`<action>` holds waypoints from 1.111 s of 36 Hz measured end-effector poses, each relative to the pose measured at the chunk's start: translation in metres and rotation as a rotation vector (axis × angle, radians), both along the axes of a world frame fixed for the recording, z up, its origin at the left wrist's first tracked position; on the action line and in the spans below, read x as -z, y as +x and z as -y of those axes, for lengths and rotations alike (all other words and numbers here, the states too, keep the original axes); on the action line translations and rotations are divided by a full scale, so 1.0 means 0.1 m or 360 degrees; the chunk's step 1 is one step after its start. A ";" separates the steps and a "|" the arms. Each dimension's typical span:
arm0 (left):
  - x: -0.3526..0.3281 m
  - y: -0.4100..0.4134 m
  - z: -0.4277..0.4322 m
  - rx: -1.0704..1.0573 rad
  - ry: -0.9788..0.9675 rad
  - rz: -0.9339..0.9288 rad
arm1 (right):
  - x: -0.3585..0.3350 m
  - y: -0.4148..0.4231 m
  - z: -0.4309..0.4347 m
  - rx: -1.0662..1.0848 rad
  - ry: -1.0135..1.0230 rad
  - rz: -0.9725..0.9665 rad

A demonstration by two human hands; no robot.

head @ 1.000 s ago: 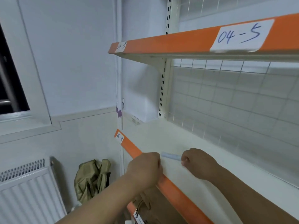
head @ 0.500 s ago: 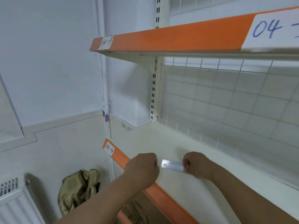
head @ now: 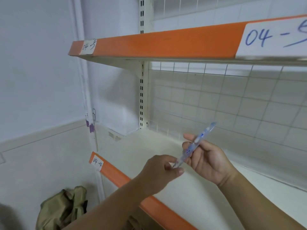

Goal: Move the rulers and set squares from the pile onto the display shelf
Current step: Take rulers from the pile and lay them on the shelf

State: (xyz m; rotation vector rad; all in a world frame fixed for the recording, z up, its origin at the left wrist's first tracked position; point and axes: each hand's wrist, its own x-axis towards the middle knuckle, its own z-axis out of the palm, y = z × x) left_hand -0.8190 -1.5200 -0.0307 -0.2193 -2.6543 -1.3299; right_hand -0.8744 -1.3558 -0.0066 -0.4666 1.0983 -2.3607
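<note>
As left hand (head: 158,174) and right hand (head: 208,162) grip the ruler (head: 203,133) above the shelf (head: 116,175), a bag (head: 63,209) lies below.

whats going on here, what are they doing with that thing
A person is stocking a display shelf. Both hands are on one clear ruler with blue markings: the right hand holds its middle and the left hand pinches its lower end. The ruler is tilted, far end up, in the air above the shelf with the 04-4 label, and is not yet set down.
</note>
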 end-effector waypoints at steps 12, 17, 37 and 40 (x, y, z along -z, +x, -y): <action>-0.12 -0.07 0.32 -0.0277 -0.1112 -0.0038 | 0.17 -0.10 -0.24 0.1294 0.1900 -0.1673; -0.09 -0.07 0.32 -0.0179 -0.1142 0.0006 | 0.17 0.10 -0.02 0.0707 0.2466 -0.2233; -0.14 0.10 0.11 -0.0053 -0.0816 0.0034 | 0.00 0.38 0.28 0.0931 0.0650 0.0381; -0.15 0.10 0.13 -0.0187 -0.1178 -0.0213 | 0.05 0.43 0.28 0.0895 0.0593 0.0473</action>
